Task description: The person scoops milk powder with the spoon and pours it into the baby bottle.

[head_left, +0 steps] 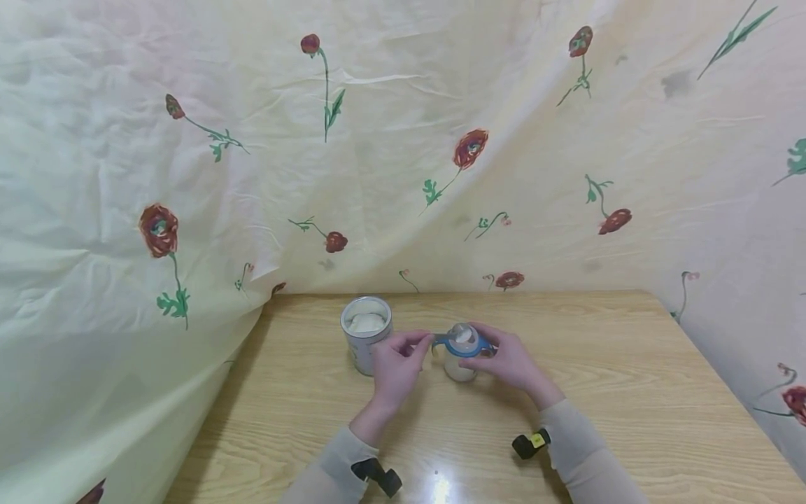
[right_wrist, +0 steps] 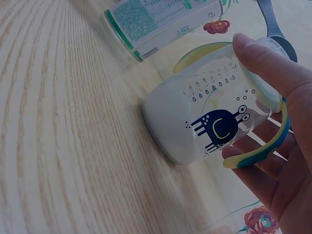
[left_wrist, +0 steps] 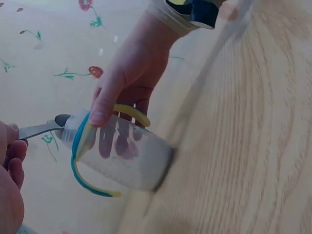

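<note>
A clear baby bottle with blue and yellow side handles stands on the table, white contents in its lower part. My right hand holds it near the neck; in the right wrist view the thumb presses the upper wall and the fingers lie behind a handle. Printed on the bottle are a dark cartoon animal and a measuring scale. Between thumb and fingertips my left hand pinches the handle of a metal spoon. The spoon's bowl is at the bottle's mouth.
Left of the bottle stands an open can holding white powder, close behind my left hand. The wooden table meets a hanging flowered cloth at its back and left edges. Both wrists carry small black cameras.
</note>
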{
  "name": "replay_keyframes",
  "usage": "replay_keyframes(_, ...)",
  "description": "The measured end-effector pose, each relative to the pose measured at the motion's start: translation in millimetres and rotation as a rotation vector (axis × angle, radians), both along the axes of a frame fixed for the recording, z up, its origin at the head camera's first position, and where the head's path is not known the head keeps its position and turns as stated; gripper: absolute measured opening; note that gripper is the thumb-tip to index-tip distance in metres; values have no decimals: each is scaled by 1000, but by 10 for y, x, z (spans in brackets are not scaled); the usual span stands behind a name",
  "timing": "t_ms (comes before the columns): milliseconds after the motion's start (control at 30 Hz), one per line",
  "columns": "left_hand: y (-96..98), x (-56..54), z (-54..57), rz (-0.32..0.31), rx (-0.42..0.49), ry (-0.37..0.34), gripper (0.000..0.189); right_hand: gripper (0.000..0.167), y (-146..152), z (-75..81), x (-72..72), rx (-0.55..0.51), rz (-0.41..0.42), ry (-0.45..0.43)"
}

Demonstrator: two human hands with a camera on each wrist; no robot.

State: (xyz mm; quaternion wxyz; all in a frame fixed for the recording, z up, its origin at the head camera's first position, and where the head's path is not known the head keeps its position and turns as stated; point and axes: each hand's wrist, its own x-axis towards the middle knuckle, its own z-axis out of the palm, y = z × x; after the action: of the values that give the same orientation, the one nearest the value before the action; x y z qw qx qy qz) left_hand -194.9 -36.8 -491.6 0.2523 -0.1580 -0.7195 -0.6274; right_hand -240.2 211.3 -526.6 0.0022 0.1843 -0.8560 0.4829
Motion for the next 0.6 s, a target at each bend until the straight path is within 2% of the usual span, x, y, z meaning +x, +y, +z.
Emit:
replay_keyframes(133, -7, -29, -30, 21, -100, 156, 3, 83, 2, 6, 0, 6, -3, -7)
replay_keyframes(267, -19, -46, -45, 39, -171, 264, 5, 84, 2, 11, 4, 13, -9, -8)
replay_keyframes(600, -46, -51, -69, 42, -261, 372, 5, 84, 3, 16, 13, 10, -6, -22)
